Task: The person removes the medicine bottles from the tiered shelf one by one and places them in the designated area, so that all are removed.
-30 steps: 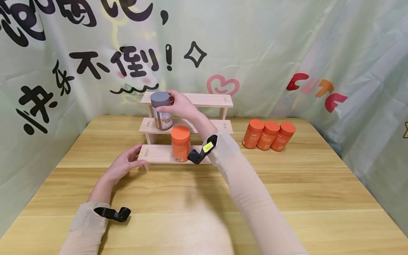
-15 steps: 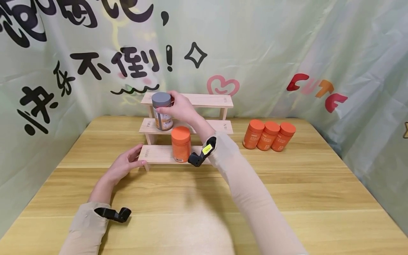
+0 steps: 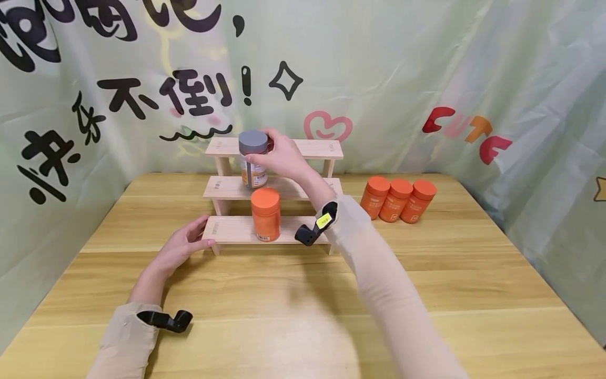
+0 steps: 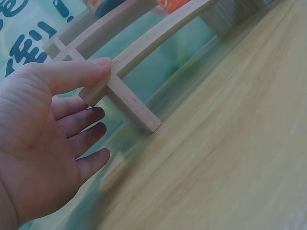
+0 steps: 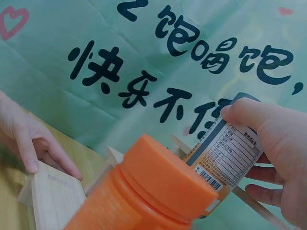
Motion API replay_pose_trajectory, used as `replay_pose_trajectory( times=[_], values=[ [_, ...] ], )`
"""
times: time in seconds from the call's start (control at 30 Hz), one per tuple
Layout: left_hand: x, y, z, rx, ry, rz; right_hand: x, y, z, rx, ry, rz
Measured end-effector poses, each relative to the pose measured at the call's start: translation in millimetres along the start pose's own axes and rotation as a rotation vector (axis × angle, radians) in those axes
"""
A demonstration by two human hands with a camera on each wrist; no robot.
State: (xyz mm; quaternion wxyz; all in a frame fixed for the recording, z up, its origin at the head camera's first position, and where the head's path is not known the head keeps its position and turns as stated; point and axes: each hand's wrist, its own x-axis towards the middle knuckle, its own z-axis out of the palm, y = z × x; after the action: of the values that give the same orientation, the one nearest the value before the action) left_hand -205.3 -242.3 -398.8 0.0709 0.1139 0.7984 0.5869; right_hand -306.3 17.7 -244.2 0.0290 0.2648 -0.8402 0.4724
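Observation:
My right hand (image 3: 284, 156) grips a grey-lidded bottle (image 3: 253, 171) with a white and orange label, thumb in front and fingers behind. The bottle is upright at the middle step of a three-step wooden display stand (image 3: 227, 229). In the right wrist view, the printed label of the bottle (image 5: 223, 155) faces the camera. My left hand (image 3: 182, 246) holds the left end of the lowest step; in the left wrist view its thumb lies on the front edge of the plank (image 4: 144, 45). An orange bottle (image 3: 266, 216) stands on that lowest step.
Three orange bottles (image 3: 395, 200) stand side by side on the wooden table (image 3: 265, 316), right of the stand. Behind the table hangs a pale green printed curtain (image 3: 379, 68). The top step (image 3: 312, 149) is behind my right hand.
My right hand has carried the grey-lidded bottle to the right and slightly up in the view. The left hand stays at the stand's end. The head view has shifted a little.

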Motion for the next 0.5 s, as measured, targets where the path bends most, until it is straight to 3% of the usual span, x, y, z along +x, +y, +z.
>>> replay_pose_trajectory(
  times=[0.27, 0.5],
  values=[
    [-1.9, 1.3, 0.5, -0.011, 0.007, -0.016, -8.1, 6.1, -23.0, 0.009, 0.014, -0.008],
    [-1.2, 1.5, 1.2, -0.006, 0.002, -0.012, -23.8, 13.2, -54.9, 0.086, 0.081, 0.006]
  ],
)
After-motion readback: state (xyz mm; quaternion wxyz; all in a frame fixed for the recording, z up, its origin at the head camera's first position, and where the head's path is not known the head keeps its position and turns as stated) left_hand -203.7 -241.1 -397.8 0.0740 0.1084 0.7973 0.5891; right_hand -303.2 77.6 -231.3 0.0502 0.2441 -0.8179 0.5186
